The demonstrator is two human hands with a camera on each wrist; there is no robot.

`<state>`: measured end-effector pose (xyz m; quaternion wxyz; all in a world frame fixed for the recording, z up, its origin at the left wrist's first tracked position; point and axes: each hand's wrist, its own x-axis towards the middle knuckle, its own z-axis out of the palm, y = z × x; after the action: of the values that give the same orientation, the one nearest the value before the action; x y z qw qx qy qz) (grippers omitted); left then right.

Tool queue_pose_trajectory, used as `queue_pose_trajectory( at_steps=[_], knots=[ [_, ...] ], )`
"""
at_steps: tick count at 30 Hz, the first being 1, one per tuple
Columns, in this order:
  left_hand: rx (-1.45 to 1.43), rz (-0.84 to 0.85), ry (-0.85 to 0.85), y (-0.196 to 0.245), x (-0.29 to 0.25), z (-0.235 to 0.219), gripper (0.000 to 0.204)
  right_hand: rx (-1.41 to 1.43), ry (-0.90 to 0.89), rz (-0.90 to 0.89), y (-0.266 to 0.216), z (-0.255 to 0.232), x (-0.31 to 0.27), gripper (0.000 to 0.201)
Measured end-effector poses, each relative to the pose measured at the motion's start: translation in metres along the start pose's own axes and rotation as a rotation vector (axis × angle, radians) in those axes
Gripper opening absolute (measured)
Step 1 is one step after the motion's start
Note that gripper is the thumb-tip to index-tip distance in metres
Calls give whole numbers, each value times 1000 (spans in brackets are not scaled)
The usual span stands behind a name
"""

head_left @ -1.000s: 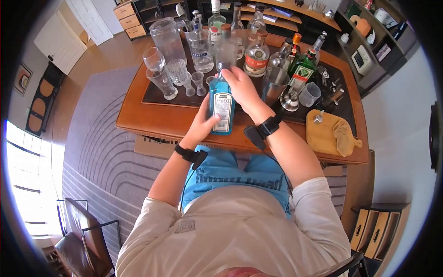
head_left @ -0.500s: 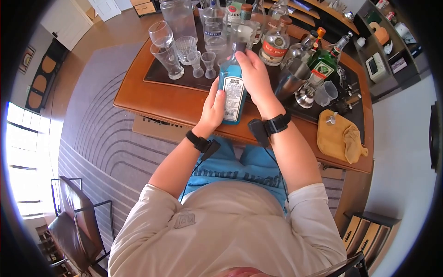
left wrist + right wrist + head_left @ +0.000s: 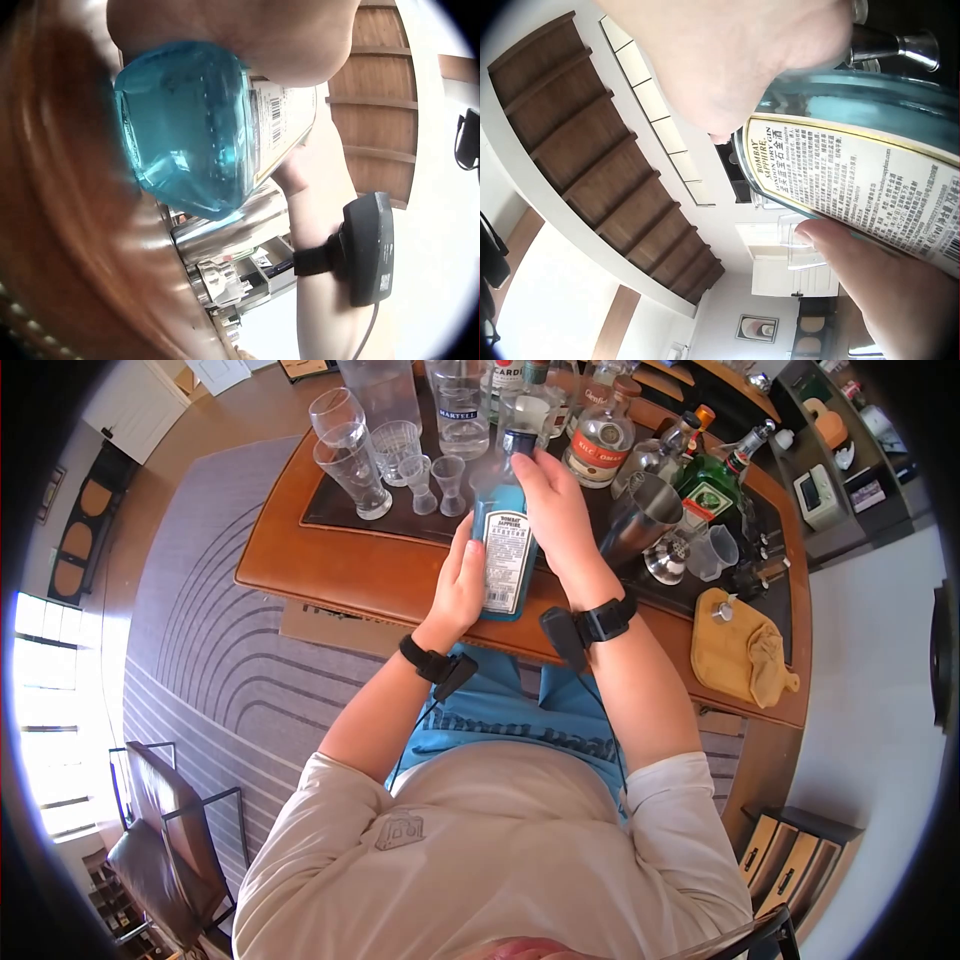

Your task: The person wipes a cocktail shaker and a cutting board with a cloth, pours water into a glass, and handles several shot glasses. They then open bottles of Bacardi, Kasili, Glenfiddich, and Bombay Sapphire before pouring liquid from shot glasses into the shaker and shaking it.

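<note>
A blue glass gin bottle with a white Bombay Sapphire label stands between my two hands, over the front edge of the table. My left hand holds its lower left side, thumb along the label's edge. My right hand grips the bottle's shoulder and neck from the right, its thumb close under the dark cap. The far fingers of both hands are hidden behind the glass. From below, the left wrist view shows the blue bottle's base close beside the wooden tabletop.
Behind the gin bottle are a tall beer glass, small shot glasses and several liquor bottles. To the right stand a metal shaker tin and a green bottle. A wooden board with a folded cloth lies at the right.
The head view has tilted and shifted. Both hands keep hold of the gin bottle, which now appears farther right and higher, leaning slightly to the right.
</note>
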<state>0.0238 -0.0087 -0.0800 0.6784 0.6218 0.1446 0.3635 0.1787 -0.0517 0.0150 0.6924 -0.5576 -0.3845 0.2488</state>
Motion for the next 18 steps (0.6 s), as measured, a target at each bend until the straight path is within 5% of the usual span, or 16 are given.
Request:
queue_pose_trajectory(
  at_steps=[4,8,9,12,18],
  knots=[
    [-153,-51,-125,10,-12,-18,66,-109,-38,-85,-10,4,-17,36],
    [-215,-107,-307,40,-13,-39,100,76,-430,-50,-45,3,-25,33],
    [-293,-152,-239,50,-11,-36,115,84,-517,-37,-51,1,-24,30],
    [-155,-38,-313,39,3,-61,128,25,-671,-90,-60,-2,-16,36],
    [16,53,-209,64,12,-33,121,-84,-629,-36,-58,-11,-16,47]
  ],
)
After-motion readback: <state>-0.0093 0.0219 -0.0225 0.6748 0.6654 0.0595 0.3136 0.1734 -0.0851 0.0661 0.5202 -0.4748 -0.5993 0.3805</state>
